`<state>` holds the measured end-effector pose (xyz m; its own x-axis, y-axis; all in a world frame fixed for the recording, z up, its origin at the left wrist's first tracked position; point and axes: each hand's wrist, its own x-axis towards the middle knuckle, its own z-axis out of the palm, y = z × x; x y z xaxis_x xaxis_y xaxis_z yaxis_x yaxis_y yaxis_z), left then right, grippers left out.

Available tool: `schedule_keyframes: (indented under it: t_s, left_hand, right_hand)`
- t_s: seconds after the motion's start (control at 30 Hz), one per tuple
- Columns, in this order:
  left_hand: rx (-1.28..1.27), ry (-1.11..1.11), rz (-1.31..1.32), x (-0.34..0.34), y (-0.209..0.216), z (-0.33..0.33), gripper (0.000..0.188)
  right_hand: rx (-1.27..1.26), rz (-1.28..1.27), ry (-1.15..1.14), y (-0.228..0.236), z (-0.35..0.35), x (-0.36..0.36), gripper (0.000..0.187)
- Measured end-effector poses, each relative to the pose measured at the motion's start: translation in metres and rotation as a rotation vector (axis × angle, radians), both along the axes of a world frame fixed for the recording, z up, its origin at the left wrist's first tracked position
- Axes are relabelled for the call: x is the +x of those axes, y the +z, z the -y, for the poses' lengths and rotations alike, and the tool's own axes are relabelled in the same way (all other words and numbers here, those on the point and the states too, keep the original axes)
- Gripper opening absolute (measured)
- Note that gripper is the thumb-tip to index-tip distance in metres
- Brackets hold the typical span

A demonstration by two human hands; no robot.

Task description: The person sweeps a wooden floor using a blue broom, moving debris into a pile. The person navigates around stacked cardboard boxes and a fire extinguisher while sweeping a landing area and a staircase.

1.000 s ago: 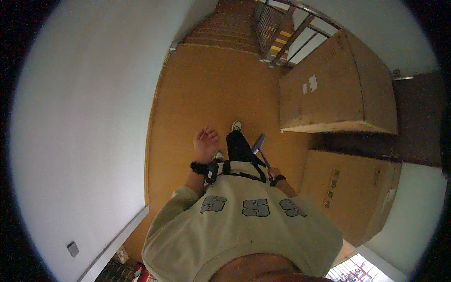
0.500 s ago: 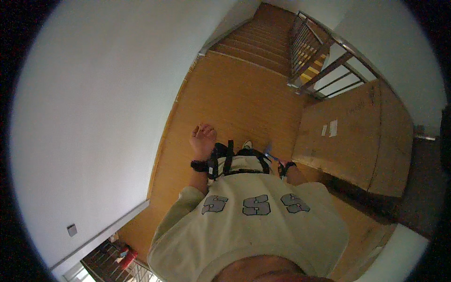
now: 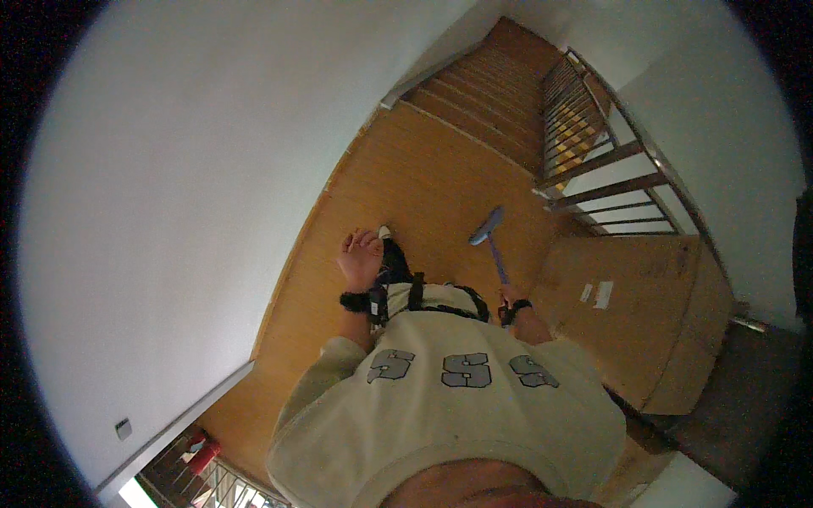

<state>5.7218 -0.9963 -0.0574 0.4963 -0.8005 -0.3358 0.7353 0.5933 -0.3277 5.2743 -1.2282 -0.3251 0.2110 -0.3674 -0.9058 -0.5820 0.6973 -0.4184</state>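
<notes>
My right hand (image 3: pixel 510 295), beside my right hip with a dark band at its wrist, is closed around the handle of a blue broom-like tool (image 3: pixel 487 227). Its wide, flat head points ahead over the brown floor; the frame does not settle whether it is a broom or a squeegee. Raised in front of my left side, my left hand (image 3: pixel 360 256) is bare, its fingers loosely curled and a little apart. Nothing shows in it. One shoe (image 3: pixel 385 232) appears just past that hand.
A large cardboard box (image 3: pixel 593 317) stands at the right, against the metal railing (image 3: pixel 622 161). Brown stairs (image 3: pixel 483 93) lie ahead, beyond the landing floor (image 3: pixel 423 173). A white wall (image 3: pixel 186 186) runs along the left. Behind at lower left, something red (image 3: pixel 203 457) is near a railing.
The blue tool has come forward and into clear view from beside my right hand. A shoe now shows farther ahead at left. Stairs, railing and box have shifted right and down in view.
</notes>
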Motion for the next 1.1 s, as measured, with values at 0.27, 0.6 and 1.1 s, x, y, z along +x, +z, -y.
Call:
schedule_keyframes:
  t_s: [0.27,0.6,1.1]
  left_hand:
    - [0.16,0.003,0.139,0.142,0.033,0.051,0.014]
    - [0.2,0.018,0.09,0.227,0.025,0.057,0.012]
    - [0.397,0.235,0.06,0.285,0.013,0.146,0.016]
  right_hand:
    - [0.307,0.711,-0.052,-0.124,0.06,0.078,0.039]
    - [-0.188,0.083,0.328,-0.037,0.1,0.289,0.035]
    - [-0.205,0.113,0.831,-0.087,0.263,0.588,0.042]
